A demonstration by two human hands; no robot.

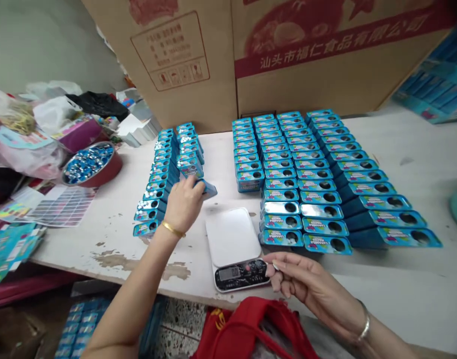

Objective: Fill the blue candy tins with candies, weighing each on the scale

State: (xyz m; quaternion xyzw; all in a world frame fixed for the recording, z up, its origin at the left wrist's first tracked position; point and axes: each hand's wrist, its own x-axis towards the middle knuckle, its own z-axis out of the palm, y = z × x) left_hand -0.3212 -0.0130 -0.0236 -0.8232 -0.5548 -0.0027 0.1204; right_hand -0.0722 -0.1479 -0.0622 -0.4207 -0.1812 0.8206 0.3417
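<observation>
My left hand (183, 202) is closed round a small blue candy box (210, 189), held tilted at the front of the shorter left rows of boxes (191, 162). Small white pieces show on top of several boxes in those rows. Just below and to the right lies a white digital scale (231, 234) with a bare platform; its display appears to read 0.0. By the scale's right front corner, my right hand (306, 281) has its thumb and fingers pinched together. Whatever is between those fingertips is too small to name.
Long rows of blue boxes with dark round openings (314, 184) stand right of the scale. Large cartons (198, 107) form a wall behind. A red bowl of blue-wrapped sweets (108, 169) sits at left, near bags and printed sheets. Red cloth (246, 329) hangs at the front edge.
</observation>
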